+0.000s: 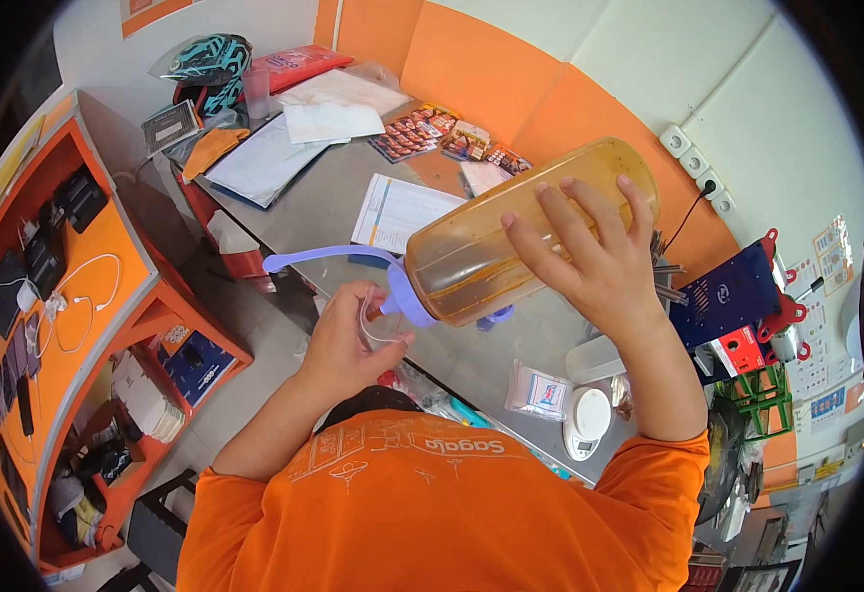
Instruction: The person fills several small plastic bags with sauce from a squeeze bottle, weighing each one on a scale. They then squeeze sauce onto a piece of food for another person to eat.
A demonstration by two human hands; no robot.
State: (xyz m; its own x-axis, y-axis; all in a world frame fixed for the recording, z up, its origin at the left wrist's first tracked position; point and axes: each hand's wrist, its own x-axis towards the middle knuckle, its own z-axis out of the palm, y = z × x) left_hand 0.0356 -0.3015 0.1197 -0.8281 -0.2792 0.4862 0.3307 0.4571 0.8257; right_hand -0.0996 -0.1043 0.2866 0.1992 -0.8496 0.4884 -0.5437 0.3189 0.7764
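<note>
My right hand [590,237] grips the base end of a large translucent amber bottle [471,261], its fingers spread round the side. The bottle is tilted, its purple lid [407,296] pointing down and left. A purple strap [328,254] sticks out from the lid. Brownish streaks and some liquid show inside. My left hand [338,340] pinches a small clear plastic bag [378,331], its mouth held at the bottle's spout. Something reddish-brown shows at the spout. How far the spout reaches into the bag is hard to make out.
Below the bottle is a grey metal table [491,370], with a white kitchen scale [587,419] and a plastic pack [538,390] near its front edge. Printed sheets [402,212] and leaflets [417,133] lie behind. An orange shelf unit [156,276] stands left.
</note>
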